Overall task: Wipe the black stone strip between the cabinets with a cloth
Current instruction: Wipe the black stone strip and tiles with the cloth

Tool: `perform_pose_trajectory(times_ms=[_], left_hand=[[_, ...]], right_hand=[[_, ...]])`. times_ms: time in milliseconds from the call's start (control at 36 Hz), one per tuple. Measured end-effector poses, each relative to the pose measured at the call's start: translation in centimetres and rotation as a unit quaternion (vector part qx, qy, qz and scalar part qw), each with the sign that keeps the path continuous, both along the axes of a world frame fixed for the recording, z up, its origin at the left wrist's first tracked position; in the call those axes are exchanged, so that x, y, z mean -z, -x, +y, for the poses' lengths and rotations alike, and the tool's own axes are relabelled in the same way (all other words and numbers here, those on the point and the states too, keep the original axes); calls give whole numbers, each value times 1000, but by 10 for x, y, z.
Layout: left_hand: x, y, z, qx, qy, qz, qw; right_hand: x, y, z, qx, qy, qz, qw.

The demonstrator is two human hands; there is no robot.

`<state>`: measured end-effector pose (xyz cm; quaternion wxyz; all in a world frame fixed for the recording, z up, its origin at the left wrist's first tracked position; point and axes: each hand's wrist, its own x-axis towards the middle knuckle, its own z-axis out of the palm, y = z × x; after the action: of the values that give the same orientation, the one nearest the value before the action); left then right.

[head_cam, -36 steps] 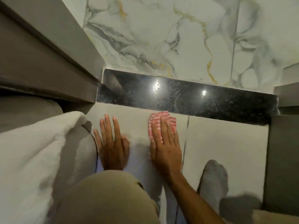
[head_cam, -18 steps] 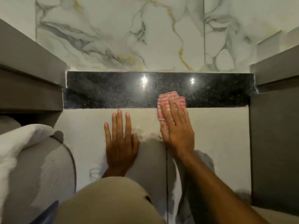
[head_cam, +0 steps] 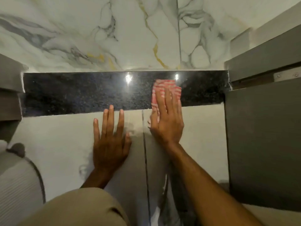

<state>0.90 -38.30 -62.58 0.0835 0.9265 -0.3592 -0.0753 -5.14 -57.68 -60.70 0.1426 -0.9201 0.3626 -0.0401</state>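
Observation:
A glossy black stone strip (head_cam: pixel 81 93) runs across the floor at the foot of the marble wall, between two grey cabinets. A folded red-and-white cloth (head_cam: pixel 162 86) lies on the strip's right half, pressed flat under the fingers of my right hand (head_cam: pixel 167 118). The palm of that hand rests on the pale floor tile just in front of the strip. My left hand (head_cam: pixel 109 141) lies flat on the tile, fingers spread, its fingertips at the strip's near edge, holding nothing.
A grey cabinet (head_cam: pixel 260 136) closes the right side and another grey cabinet (head_cam: pixel 9 88) the left. A ribbed grey and white cushion-like object (head_cam: pixel 17 180) sits at the lower left. My knee in tan fabric (head_cam: pixel 78 207) fills the bottom. A marble wall (head_cam: pixel 130 33) rises behind.
My right hand has slid the cloth forward from the pale tile onto the black strip. The left hand has also moved forward to the strip's edge.

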Motion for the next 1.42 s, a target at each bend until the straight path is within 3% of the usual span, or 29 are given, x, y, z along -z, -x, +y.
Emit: perform_pose_trajectory(times_ms=[56,139,250,389,500,611,722,806,889,944,1056,1194,1278,1333,1417], left_hand=[[-2,0,-1,2,2,2,1000],[1,-1,-1,2,8,-6,1000],[1,-1,-1,-4,12,-6,1000],[-4,-1,-4,-16,3,-1,1000],[-2,0,-2,-15,2,-4,1000],[0,0,-2,-11,10,-13,1000],[2,0,-2,-9,8,-19,1000],[5,-1,-1,-6,6,-22,1000],[5,-1,0,-8,3,-20,1000],[2,-1,-1,-10,2,-13,1000],[-6,0,-3,-26,10,1,1000],[-3,0,-1,-51,21,-6,998],[-2,1,-1,-88,10,-12,996],[-2,2,1,-121,-2,-18,993],[-5,2,13,-160,-25,-27,986]], right_hand=[[-4,10,-10,134,20,4,991],[-4,-7,-52,215,36,11,976],[2,-48,-103,235,67,14,969],[4,-19,-59,79,64,9,995],[-2,18,-41,213,35,21,976],[-5,-10,-79,283,49,37,957],[-1,-49,-115,242,65,60,966],[2,-71,-112,153,77,51,984],[0,-60,-83,50,68,0,996],[0,-33,-60,35,71,-23,997],[1,15,-29,172,53,7,984],[1,-39,-39,306,67,17,950],[3,-89,-25,208,86,22,974],[6,-105,0,25,84,-3,996],[8,-82,35,-242,31,-10,970]])
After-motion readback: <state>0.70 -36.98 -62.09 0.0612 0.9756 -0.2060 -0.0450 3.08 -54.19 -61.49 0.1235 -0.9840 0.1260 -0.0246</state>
